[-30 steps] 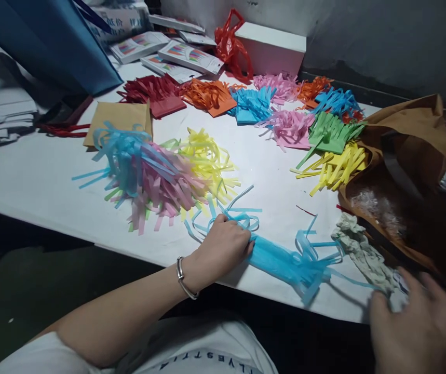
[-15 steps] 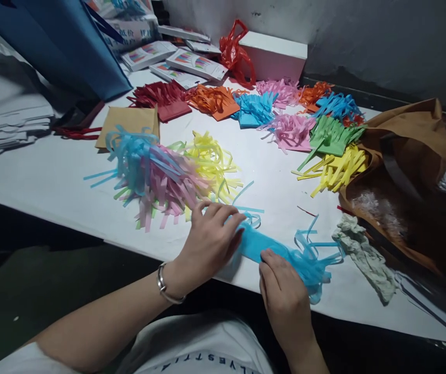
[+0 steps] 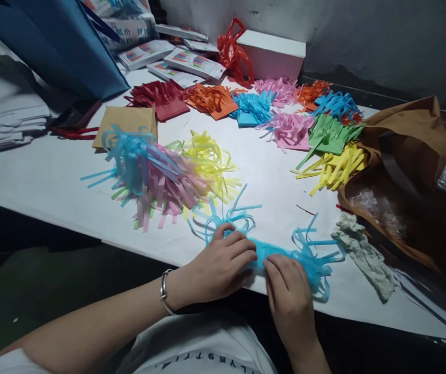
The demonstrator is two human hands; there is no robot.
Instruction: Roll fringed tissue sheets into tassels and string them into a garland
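As the light-blue fringed paper roll [image 3: 262, 250] lies left-to-right on the white table [image 3: 51, 176], each grip, left hand [image 3: 223, 265] and right hand [image 3: 288, 291], clamps its middle.

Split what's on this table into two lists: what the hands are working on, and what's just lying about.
In hand: blue fringed paper, pinched at its middle by the left hand and the right hand.

Lying about: mixed fringe pile; red stack; orange stack; green stack; yellow stack; crumpled rag; brown bag; white box.
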